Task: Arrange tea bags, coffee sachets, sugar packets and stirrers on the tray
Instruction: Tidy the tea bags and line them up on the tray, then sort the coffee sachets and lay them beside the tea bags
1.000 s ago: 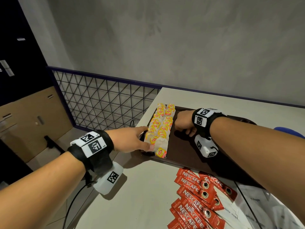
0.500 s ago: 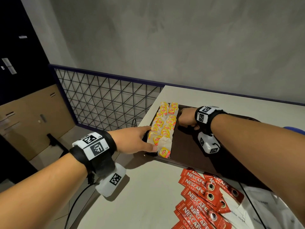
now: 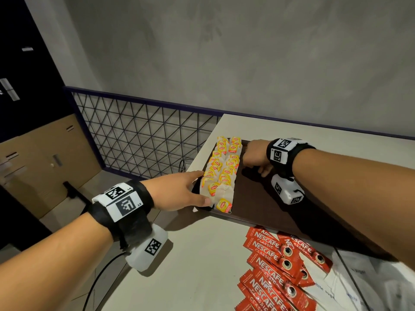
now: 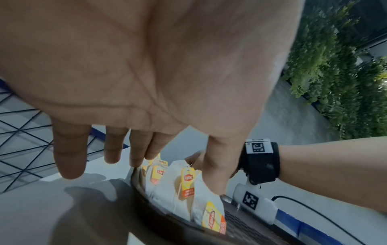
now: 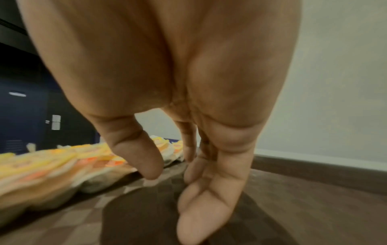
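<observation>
My left hand (image 3: 179,190), its grip wide, touched the Lipton tea bags (image 3: 221,169) lying at 9 o'clock on the brown tray (image 3: 265,205); my right hand (image 3: 256,157), fingers loosely bent, held nothing.

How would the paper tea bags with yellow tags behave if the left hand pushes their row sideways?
The white paper tea bags with yellow tags look thin, light and floppy, so they would probably slide and bunch. They overlap, so one push likely shifts several. The left hand lies straight alongside them.
</observation>
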Motion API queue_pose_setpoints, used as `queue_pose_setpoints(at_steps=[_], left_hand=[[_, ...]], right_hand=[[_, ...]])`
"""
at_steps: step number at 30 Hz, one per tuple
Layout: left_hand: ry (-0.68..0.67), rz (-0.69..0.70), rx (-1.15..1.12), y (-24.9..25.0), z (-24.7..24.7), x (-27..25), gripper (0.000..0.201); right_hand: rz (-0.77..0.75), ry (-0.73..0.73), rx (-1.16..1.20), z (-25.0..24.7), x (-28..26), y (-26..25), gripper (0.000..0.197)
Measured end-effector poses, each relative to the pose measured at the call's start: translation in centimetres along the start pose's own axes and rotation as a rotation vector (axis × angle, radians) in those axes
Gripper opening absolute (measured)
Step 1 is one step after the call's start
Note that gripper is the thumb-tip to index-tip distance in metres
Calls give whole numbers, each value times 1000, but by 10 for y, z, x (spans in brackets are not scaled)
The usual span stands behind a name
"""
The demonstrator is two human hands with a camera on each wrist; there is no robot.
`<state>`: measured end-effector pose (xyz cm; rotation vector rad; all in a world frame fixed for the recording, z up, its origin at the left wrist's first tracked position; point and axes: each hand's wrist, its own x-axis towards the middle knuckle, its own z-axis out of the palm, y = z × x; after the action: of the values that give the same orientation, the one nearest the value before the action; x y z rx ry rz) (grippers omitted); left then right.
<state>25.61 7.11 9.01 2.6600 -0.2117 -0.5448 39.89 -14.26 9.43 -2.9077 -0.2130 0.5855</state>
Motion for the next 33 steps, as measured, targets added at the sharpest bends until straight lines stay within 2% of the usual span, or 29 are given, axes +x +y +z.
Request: queue_pose_setpoints(at_steps=[2,4,6,9,11,14,16,21,26,30,33], left_hand=[[-1,5,19,-3,2,-2,87],[9,8,29,-7,4,-5,83],[33,-8,13,-10,5,-7,74],[117,13,-3,-14,7,-10,49],[127,77,19,-14,10,-12,40],[89,171,47,-12,17,-16,34],[63,210,77,-10,21,-18,38],[34,170,149,-13,25,-19,53],[50,143,131,-10,26,-25,54],[121,226,70,8,22,-39,48],[27,338,60,38,31,-55,58]], right_hand=[[-50,31,-10,-4,-7,1,16],[-82,0,-41,-5,-19,2,11],[-112,-96,-64,0,-35,2,9],[-210,-288,-48,10,-59,1,12],[-291,-310,-30,16,-74,-2,12],[-352,-285,-31,25,-86,-5,17],[-364,-266,-43,29,-89,-6,17],[-358,-248,-29,32,-94,-5,15],[-349,-212,2,29,-104,2,17],[-379,-57,-27,20,-127,19,18],[-385,31,-5,18,-157,35,14]])
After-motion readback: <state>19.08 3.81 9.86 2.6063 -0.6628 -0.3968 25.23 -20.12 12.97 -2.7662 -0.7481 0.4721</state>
